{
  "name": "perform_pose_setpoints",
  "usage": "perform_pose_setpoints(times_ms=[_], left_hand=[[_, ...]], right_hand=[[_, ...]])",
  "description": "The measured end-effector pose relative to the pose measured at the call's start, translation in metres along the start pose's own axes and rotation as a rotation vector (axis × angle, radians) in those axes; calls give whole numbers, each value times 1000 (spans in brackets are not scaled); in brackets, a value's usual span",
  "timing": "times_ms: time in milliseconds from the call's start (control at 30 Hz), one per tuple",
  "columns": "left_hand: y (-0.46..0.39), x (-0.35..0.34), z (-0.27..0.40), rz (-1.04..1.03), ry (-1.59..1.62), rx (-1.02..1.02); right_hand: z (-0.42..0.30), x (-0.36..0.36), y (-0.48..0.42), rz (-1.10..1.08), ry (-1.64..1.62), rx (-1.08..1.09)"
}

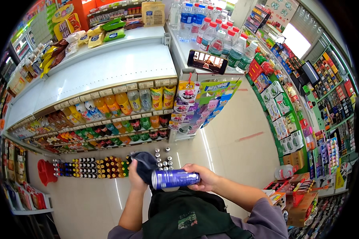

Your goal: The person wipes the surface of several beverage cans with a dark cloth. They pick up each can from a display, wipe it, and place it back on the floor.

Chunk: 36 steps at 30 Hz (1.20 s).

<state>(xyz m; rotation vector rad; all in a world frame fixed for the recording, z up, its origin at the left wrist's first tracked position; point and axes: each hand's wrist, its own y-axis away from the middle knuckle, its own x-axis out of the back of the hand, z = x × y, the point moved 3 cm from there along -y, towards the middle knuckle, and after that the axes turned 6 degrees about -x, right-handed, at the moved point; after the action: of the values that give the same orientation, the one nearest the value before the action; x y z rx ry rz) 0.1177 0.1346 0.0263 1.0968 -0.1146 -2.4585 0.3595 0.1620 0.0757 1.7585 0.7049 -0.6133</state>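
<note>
My right hand [202, 177] grips one end of a blue metal drink can [175, 178], which lies on its side in front of my chest. A dark cloth [145, 165] is bunched in my left hand [137, 176], close by the can's other end. Beyond my hands, several silver-topped cans [164, 163] stand on the tiled floor. Rows of capped bottles [89, 167] stand to their left, below the shelf unit.
A white shelf unit [113, 71] has a bare top tier, with bottled drinks [115, 104] beneath. Water bottles [217, 38] and a phone [208, 61] stand on the end counter, above hanging snack packets [187, 98]. A red basin [46, 172] sits left; cartons [302, 206] are stacked right.
</note>
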Motion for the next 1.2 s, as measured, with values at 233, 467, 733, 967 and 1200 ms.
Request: perform_pose_setpoints(times_ms=[233,467,733,967,1200], left_hand=[[14,145,-14,-324,1154,387],[110,308,-152,471,643,67],[50,362,-259,656,30,160],[-7,403,-360,927,393,337],[-24,400,-376,704,870,257]], right_hand=[[-32,48,-31,294,586,40],[-13,257,-186,811,920,0],[-1,481,-451,1174,1259,0],[23,620,-627,1265,1240,-44],[54,624,-690,1194,1292,-120]])
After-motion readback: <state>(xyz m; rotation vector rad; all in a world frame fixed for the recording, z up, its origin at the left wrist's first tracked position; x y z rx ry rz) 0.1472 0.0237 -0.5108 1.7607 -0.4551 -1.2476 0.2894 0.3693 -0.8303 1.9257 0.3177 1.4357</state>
